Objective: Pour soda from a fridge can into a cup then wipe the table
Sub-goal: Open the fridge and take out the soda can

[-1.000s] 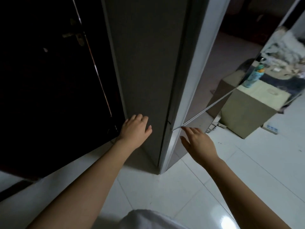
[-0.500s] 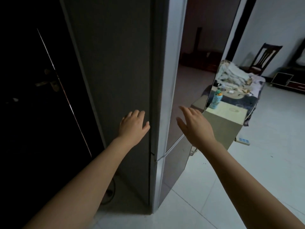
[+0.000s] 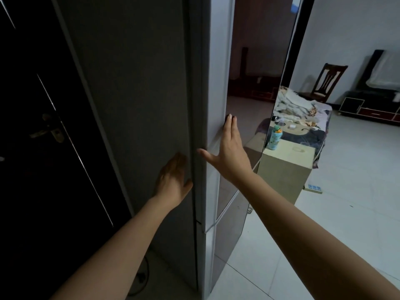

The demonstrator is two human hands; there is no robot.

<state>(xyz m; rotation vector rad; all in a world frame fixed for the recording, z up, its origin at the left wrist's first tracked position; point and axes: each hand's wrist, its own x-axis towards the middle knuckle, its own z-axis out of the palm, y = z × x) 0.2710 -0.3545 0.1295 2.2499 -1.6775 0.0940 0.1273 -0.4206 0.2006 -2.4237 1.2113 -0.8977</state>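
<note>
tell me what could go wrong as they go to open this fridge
1. The right hand lies flat with straight fingers at the edge of the upper door of the fridge and grips nothing; it could slip off when it pulls.
2. The left hand only rests on the fridge's side panel, so it braces little if the door sticks.
3. The box-like stand with the bottle on it is close in front; a wide-swinging door might knock it.

Fridge (image 3: 140,105) between door (image 3: 43,148) on left and box (image 3: 283,169) on right.
</note>
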